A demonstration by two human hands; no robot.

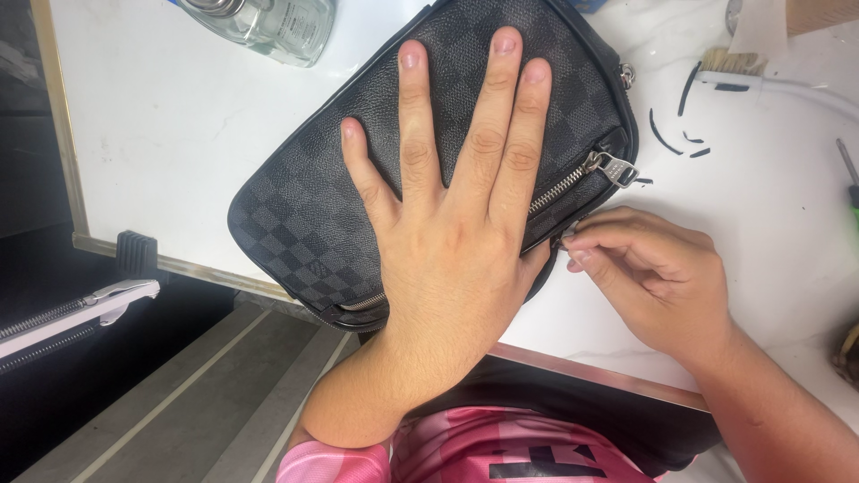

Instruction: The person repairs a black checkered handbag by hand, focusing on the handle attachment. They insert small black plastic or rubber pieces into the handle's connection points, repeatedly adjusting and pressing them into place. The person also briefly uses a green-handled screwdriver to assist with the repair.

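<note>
Black checkered pouch (304,206) lies slantwise on the white table (170,125), one corner past the table's near edge; left hand (447,224) rests flat on it, fingers spread, palm over the zip line; right hand (653,273) sits just beside the left palm at the pouch's edge, thumb and forefinger pinched together on something small there, too small to tell; beyond that pinch hangs the metal zip pull (616,168); farther off lie black scraps (662,134), a brush (734,64) and a glass bottle (268,22).
</note>
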